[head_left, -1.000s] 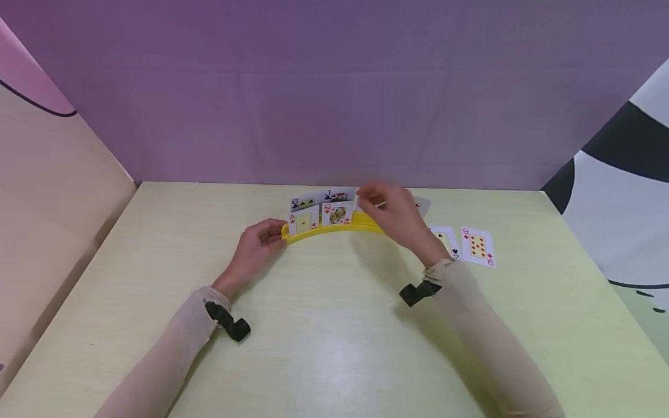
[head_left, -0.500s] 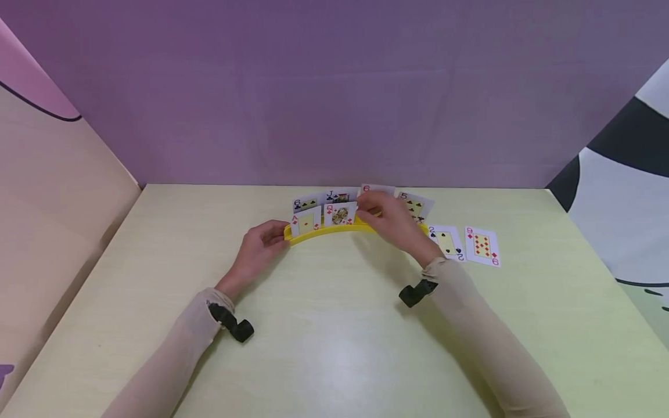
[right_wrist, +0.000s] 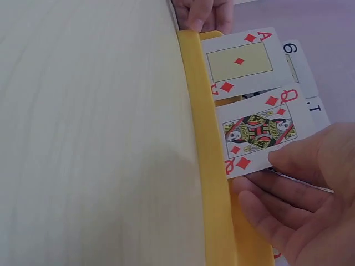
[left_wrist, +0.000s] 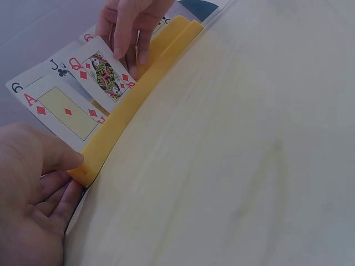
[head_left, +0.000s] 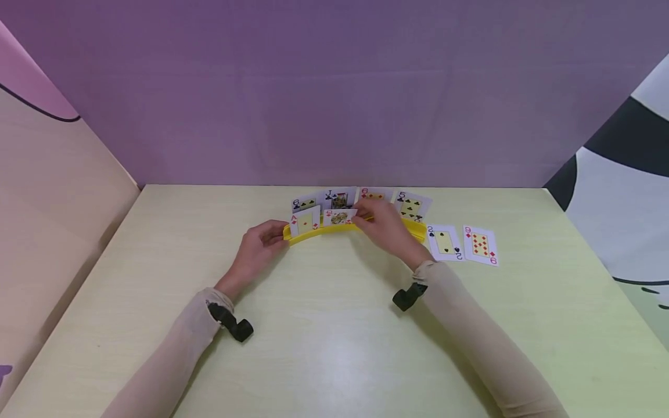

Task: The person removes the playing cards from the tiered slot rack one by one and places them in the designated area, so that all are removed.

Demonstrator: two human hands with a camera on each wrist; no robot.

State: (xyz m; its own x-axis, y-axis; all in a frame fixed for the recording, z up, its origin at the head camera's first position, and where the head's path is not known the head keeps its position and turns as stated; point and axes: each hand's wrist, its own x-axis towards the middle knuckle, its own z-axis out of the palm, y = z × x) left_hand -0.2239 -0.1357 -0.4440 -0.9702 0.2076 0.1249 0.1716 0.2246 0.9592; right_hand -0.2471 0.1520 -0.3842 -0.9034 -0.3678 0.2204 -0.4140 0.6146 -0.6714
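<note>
Queen of diamonds (right_wrist: 259,133) against right fingers (right_wrist: 288,160)

Cards (head_left: 340,217) in holder (head_left: 334,230) on table (head_left: 334,337)

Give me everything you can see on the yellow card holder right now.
The yellow card holder is a curved, stepped rack that looks like smooth plastic, lying flat on the table with its arc bowed toward the person. Cards stand in two rows: ace of diamonds and queen of diamonds in front. The left hand holds its left end; the right hand touches the queen.
</note>
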